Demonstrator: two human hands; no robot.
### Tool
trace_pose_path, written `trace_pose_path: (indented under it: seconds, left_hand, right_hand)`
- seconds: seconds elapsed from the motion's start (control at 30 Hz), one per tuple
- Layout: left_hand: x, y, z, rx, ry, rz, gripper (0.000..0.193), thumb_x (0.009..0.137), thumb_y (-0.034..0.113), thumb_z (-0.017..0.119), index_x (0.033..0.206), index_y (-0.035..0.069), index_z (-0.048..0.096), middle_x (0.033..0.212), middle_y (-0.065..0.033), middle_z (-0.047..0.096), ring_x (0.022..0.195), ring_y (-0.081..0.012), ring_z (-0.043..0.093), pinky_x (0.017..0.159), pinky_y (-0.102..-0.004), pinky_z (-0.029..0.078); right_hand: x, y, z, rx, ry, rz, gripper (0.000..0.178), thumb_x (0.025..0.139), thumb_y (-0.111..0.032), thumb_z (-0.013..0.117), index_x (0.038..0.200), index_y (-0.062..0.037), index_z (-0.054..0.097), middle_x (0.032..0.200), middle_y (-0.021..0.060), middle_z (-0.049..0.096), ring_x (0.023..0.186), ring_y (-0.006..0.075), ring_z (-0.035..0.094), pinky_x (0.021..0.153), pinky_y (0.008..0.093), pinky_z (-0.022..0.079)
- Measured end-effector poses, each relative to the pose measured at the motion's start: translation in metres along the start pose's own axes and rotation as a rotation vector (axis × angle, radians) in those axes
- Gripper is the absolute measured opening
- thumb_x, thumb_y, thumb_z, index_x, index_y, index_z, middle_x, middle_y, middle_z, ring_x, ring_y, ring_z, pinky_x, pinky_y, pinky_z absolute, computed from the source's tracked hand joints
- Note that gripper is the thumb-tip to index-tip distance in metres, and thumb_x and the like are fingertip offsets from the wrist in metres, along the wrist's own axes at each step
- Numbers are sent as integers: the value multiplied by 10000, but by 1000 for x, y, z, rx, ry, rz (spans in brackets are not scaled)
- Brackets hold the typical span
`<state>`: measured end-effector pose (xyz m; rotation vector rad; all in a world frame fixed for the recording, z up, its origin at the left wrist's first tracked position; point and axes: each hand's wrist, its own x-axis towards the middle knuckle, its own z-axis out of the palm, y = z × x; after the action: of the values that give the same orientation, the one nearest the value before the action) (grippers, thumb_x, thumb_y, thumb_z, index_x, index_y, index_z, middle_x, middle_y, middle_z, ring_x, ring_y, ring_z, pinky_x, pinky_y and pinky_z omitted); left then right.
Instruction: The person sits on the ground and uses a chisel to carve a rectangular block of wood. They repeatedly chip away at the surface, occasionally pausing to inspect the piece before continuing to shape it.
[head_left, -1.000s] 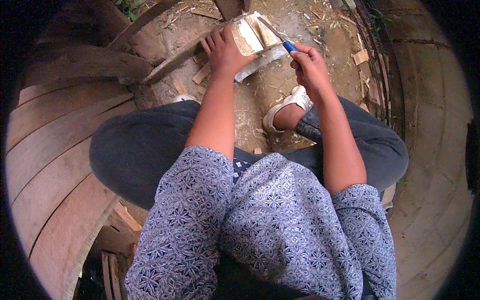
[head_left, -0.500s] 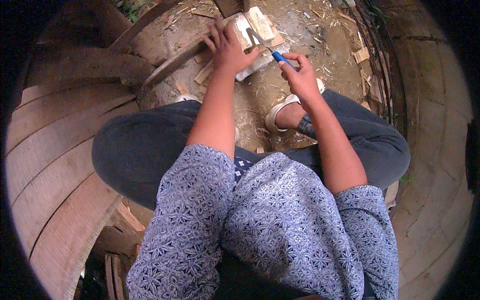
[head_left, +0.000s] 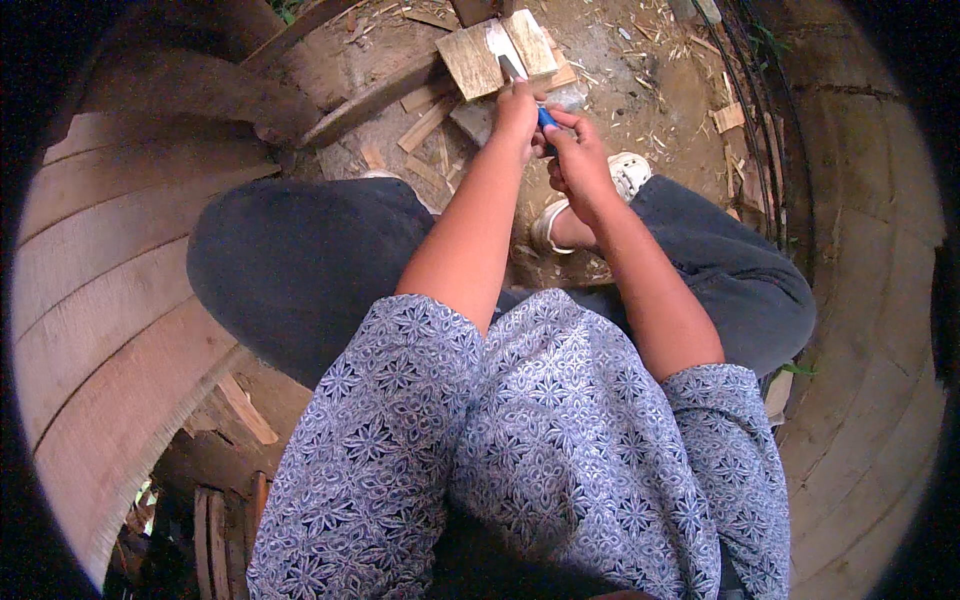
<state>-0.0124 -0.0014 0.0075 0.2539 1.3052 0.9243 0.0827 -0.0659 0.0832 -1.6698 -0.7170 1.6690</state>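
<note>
My right hand (head_left: 578,160) is closed round the blue handle of a chisel (head_left: 546,117). Just ahead of it, my left hand (head_left: 517,118) grips the same tool lower down, its fingers partly hidden. The dark metal blade points away from me onto a pale wood block (head_left: 472,62) at the top of the view. Down the block's middle runs a whiter cut strip, with the blade's tip over it. The block rests on scrap wood and a grey slab (head_left: 470,122).
Shavings and wood offcuts (head_left: 425,125) litter the dirt floor around the block. Curved planks (head_left: 130,320) stand on the left, and dark cables (head_left: 765,130) run along the right. A pale shoe (head_left: 628,175) on my foot is close to my right hand.
My left hand has left the block's left side and come back right and nearer, onto the chisel. My right hand has shifted slightly left and nearer, still holding the handle.
</note>
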Motion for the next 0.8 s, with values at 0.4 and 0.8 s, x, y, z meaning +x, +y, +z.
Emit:
trace_pose_path:
  seconds: [0.4,0.8]
  left_hand:
    - [5,7,21,-49,173,96,406,1054,363,340,912,27,517,740,-122,589,644,-259,587,579,-435,501]
    - [30,29,21,-84,160,104,404,1024,335,378,954,-20,558,803,-172,630,672,-291,615,628,-436,516]
  right_hand:
    - [25,19,3,-162,57,-156,280,966,-238,589,1197,-81,588,906,88,641,687,154,559,595,316,446]
    - [41,-12,16,-153,57,-129,311,978,-261,578,1258,-136,529,772,27,555,486,73,388,404,260,268]
